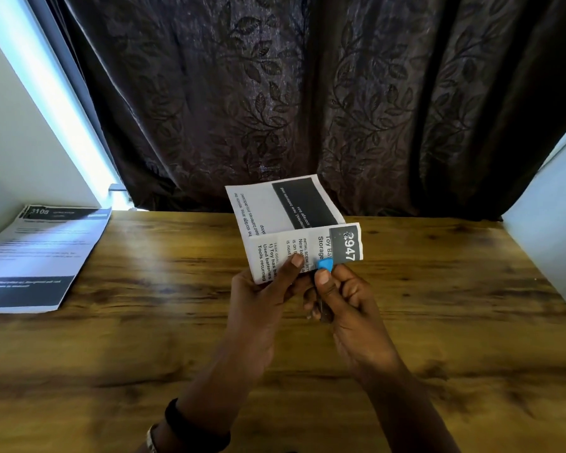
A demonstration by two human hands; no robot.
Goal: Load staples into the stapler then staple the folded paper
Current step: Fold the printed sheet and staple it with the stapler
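Note:
A folded printed paper (275, 217) with black blocks and the number 947 is held up above the wooden table (438, 289). My left hand (265, 299) pinches its lower edge, thumb on the front. My right hand (343, 302) grips a small stapler, of which only the blue tip (325, 265) and a dark bit below the fingers show. The blue tip sits over the paper's lower edge, beside my left thumb. The staples are not visible.
A flat printed sheet (36, 256) lies at the table's left end against a white wall. A dark leaf-patterned curtain (307, 93) hangs behind the table. A white panel (549, 207) stands at the right.

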